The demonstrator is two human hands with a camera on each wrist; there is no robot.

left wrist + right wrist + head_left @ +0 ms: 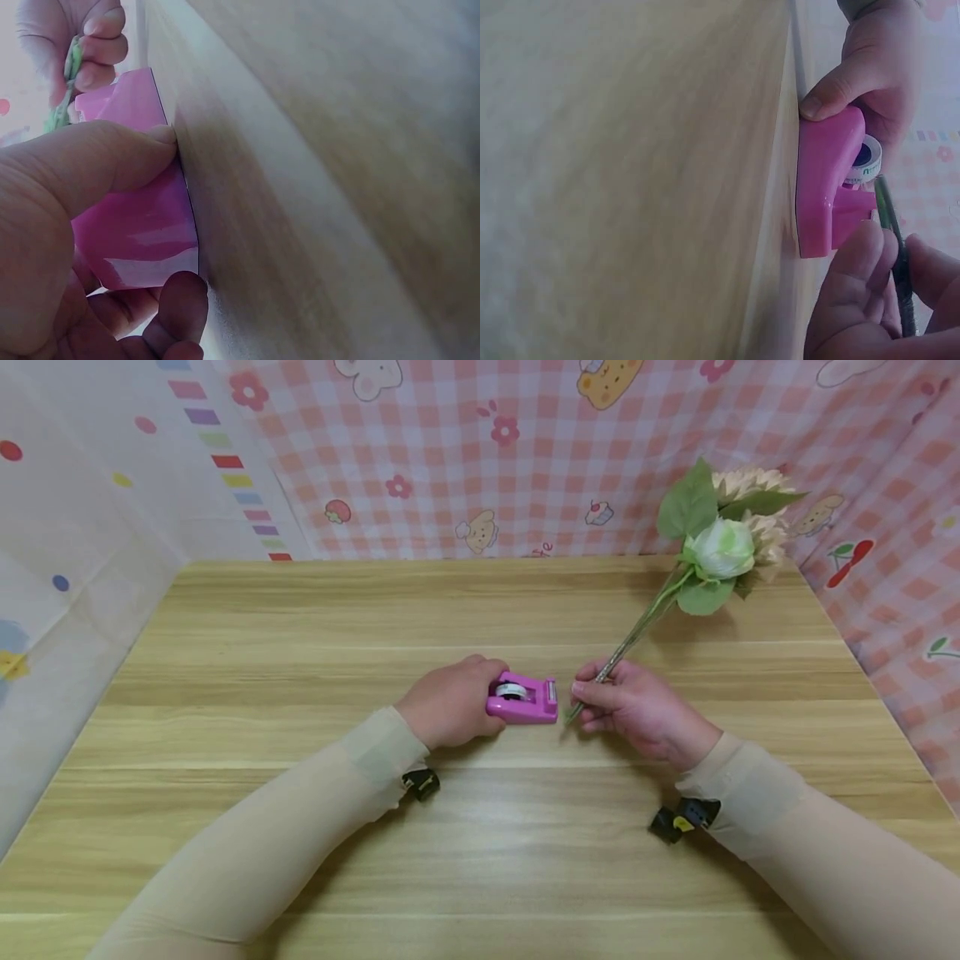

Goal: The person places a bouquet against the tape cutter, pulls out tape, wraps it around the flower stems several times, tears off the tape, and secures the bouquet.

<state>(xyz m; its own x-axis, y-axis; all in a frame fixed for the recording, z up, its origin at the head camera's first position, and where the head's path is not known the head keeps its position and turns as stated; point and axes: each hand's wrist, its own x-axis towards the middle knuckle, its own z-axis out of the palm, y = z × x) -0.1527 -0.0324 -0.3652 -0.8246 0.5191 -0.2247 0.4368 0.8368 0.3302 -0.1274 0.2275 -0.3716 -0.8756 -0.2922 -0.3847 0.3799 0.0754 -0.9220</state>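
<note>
A pink tape dispenser [536, 712] with a small white tape roll [512, 692] sits on the wooden table. My left hand [459, 700] grips its left end, thumb along the near side and fingers round the back. In the left wrist view that thumb presses the dispenser's pink side [142, 225]. To the right, my right hand [637, 708] pinches the lower stems of an artificial flower bunch between thumb and fingers. The stem end [902, 277] points toward the dispenser in the right wrist view. A pale green-white rose [723, 548], cream blooms and green leaves lean up to the back right.
The wood-grain table [300, 610] reaches back to a pink checked cloth [450, 452] with cartoon prints. White dotted cloth [75, 527] hangs on the left. Small dark cameras [422, 783] are strapped at both wrists.
</note>
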